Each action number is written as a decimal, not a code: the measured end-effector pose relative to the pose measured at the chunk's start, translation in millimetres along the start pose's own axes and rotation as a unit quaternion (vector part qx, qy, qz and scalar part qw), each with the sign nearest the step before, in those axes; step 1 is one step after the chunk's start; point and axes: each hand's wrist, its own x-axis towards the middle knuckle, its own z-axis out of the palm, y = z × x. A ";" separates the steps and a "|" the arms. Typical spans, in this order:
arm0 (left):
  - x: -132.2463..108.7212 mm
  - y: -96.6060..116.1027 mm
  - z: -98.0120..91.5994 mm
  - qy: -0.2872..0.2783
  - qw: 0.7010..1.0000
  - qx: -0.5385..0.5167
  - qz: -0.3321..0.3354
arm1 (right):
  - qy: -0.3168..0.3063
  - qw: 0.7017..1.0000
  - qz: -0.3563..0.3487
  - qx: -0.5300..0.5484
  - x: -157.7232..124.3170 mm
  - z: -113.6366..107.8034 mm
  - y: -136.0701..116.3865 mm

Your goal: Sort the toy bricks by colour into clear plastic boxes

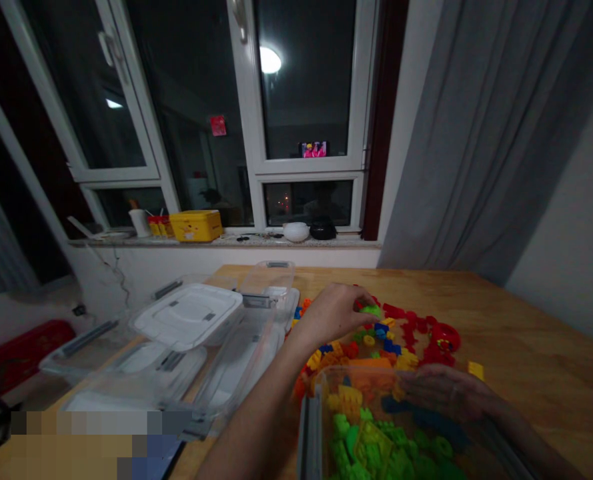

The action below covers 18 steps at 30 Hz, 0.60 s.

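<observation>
My left hand point(333, 310) is over the pile of toy blocks, its fingers pinching a green toy block point(371, 311). Close to me stands a clear plastic box point(310, 437) with grey side clips. Inside it lie many green blocks point(376, 443), plus some yellow and dark blue ones towards the far side. My right hand point(446, 393) rests at the box's far right side, its fingers stretched out flat. Red, orange, yellow and blue blocks point(393, 347) are spread on the table beyond the box, around and under my left hand.
On the left of the wooden table point(541, 373), empty clear bins point(246, 347) and a white lid point(189, 315) are stacked. Red pieces point(443, 337) lie to the right of the pile. A yellow box point(196, 225) and two bowls stand on the windowsill.
</observation>
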 end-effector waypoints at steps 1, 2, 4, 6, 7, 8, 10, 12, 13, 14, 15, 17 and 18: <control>-3.8 7.0 -4.2 -0.006 1.000 0.002 0.017 | 0.003 1.000 -0.009 0.017 0.0 1.9 0.6; -7.8 13.4 -8.0 -0.016 0.999 0.010 0.039 | 0.005 0.999 -0.018 0.033 -0.2 3.9 1.0; -15.3 24.4 -14.0 -0.036 0.995 0.036 0.086 | -0.001 0.999 -0.028 0.043 -1.2 7.7 1.1; -21.7 33.1 -18.2 -0.046 0.988 0.063 0.134 | -0.004 0.998 -0.040 0.045 -3.0 10.3 0.2; -24.3 36.7 -19.8 -0.049 0.984 0.071 0.157 | -0.002 0.998 -0.043 0.040 -4.1 10.9 -0.3; -26.4 39.9 -21.1 -0.054 0.979 0.075 0.180 | 0.008 0.998 -0.045 0.031 -5.1 11.1 -0.7; -29.3 45.9 -23.1 -0.078 0.968 0.079 0.225 | 0.037 0.998 -0.041 0.014 -6.7 10.2 -0.5; -31.2 51.3 -24.1 -0.103 0.959 0.075 0.251 | 0.071 0.997 -0.036 0.009 -7.1 8.1 1.3; -32.0 53.7 -24.2 -0.112 0.957 0.073 0.257 | 0.085 0.996 -0.036 0.011 -7.0 6.7 2.6; -32.7 56.0 -23.9 -0.119 0.956 0.072 0.259 | 0.097 0.995 -0.033 0.011 -6.7 5.4 3.9; -33.6 58.1 -23.3 -0.125 0.955 0.074 0.259 | 0.106 0.994 -0.030 0.007 -6.3 4.2 5.1; -35.5 61.7 -21.1 -0.141 0.951 0.081 0.261 | 0.119 0.992 -0.026 -0.012 -5.7 2.7 6.5; -36.4 63.2 -19.6 -0.149 0.949 0.082 0.264 | 0.124 0.992 -0.028 -0.023 -5.6 2.7 6.4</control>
